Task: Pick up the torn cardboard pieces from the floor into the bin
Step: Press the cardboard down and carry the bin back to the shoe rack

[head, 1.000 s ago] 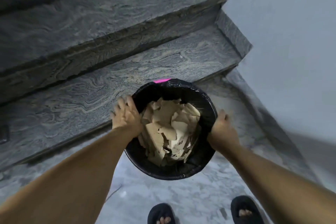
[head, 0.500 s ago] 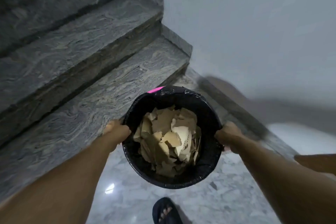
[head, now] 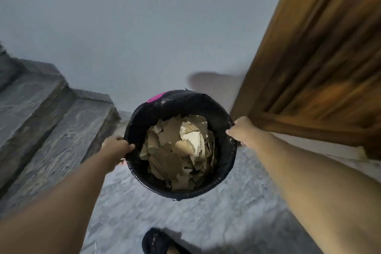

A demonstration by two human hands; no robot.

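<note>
Grey marbled floor (head: 127, 208) spreads under everything, with dark stone steps (head: 47, 113) rising on the left, a pale wall (head: 134, 27) behind and a brown wooden door (head: 321, 64) on the right. Between the two outstretched forearms a round bin (head: 224, 175), lined with a black plastic bag and showing a strip of pink at its far rim, is held up off the floor — no part of it touches the ground.

At the bin's left rim, the left hand (head: 116, 146) grips it: the thumb hooks over the edge onto the liner while the other fingers curl down the outer wall, mostly hidden. On the opposite rim the right hand (head: 242, 130) grips in the same way, thumb tip on the liner's edge, knuckles bent round the outside.

Torn cardboard pieces (head: 179, 150) — tan and cream scraps, some showing corrugated edges — lie heaped inside the bin, between the two thumbs and below them, touching neither hand. They fill the bin to well under the rim.

Near the bottom edge, a foot in a dark slipper (head: 156, 241) stands on the floor, closer to the person than either hand.
</note>
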